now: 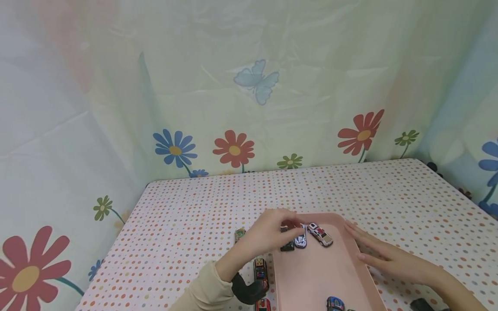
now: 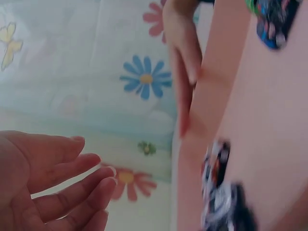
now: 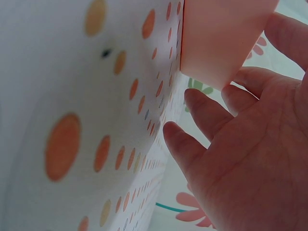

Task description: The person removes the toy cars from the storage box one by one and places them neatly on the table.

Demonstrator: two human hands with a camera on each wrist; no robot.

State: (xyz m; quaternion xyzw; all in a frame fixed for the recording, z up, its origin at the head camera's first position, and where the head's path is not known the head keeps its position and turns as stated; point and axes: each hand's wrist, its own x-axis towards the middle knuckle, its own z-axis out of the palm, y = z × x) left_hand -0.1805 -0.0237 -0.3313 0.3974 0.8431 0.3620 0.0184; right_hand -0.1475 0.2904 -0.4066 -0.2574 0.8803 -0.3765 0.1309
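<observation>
A pink tray with raised sides stands on the dotted tabletop. Over its far left corner hovers my left hand, fingers loosely bent; the left wrist view shows nothing in its grasp. Below and beside that hand, inside the tray, are a dark toy car, a white-and-blue toy car and a white, red and tan toy car. My right hand rests against the tray's right outer side with fingers extended, touching the wall near the far corner. A blue toy car sits nearer, partly cut off by the frame.
Outside the tray's left wall stand a green toy car, a dark toy car with coloured markings and a red one. The dotted table ends at a flowered curtain behind. A dark object lies by the right forearm.
</observation>
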